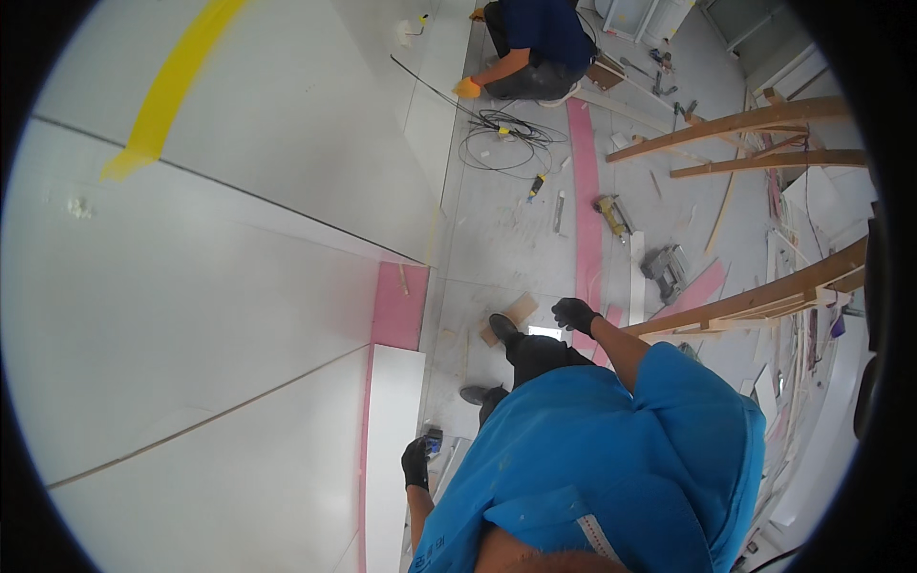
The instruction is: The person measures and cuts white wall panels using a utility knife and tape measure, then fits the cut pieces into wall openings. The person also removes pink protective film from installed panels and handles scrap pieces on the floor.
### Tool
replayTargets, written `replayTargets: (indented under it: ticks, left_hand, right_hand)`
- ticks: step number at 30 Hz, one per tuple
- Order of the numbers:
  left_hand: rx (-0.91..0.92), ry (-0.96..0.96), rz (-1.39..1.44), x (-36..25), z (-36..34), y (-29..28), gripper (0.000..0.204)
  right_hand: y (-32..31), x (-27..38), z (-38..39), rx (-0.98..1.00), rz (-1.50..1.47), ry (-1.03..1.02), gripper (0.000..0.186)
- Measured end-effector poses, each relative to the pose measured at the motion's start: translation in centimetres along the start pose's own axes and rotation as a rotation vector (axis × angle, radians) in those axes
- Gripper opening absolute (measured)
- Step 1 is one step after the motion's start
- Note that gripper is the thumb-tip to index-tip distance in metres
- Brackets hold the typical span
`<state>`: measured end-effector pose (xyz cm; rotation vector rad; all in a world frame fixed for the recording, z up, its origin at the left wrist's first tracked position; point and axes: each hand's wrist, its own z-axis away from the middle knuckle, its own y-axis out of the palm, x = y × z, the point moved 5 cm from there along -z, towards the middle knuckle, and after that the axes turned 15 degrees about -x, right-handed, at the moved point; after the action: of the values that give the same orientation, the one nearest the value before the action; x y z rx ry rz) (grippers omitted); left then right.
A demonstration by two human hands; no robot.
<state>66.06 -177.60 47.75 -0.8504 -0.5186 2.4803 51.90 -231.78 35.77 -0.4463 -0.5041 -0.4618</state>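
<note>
My left hand point(415, 463), in a black glove, is closed at the edge of a small blue-and-black tool point(434, 441) whose kind I cannot make out. It is beside a narrow white panel point(394, 449) along the foot of the wall. A pink strip point(399, 306) shows beyond that panel. Out to the right, my black-gloved right hand point(574, 315) hangs above the floor with curled fingers; whatever they may hold is hidden. Under it lie a small white rectangle point(544, 332) and a brown block point(522, 308), close to my shoe.
A co-worker point(544, 48) in orange gloves crouches at the far wall beside a black cable coil point(506, 134). Two nail guns point(613, 216) point(665, 271) lie on the floor near a long pink strip point(586, 191). Curved wooden beams point(745, 122) reach in from the right.
</note>
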Motion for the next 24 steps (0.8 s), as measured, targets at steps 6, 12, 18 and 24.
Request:
replayTargets:
  ticks: [6,12,18,24]
  left_hand:
    - [0.02,0.031,0.024,-2.3,-0.1,-0.2,0.038]
    - [0.029,0.053,0.008,-5.5,0.2,1.6,0.039]
    - [0.044,0.073,0.001,-7.7,0.7,2.2,0.042]
    - [0.026,0.092,-0.015,-8.2,0.0,1.5,0.042]
  right_hand:
    - [0.8,-0.6,-1.5,0.003,-0.012,-0.027,0.03]
    - [0.9,1.6,-2.9,-0.005,-0.045,-0.007,0.027]
    - [0.3,4.0,-3.6,-0.002,-0.061,-0.04,0.027]
    - [0.4,4.3,-5.1,0.006,-0.15,-0.041,0.026]
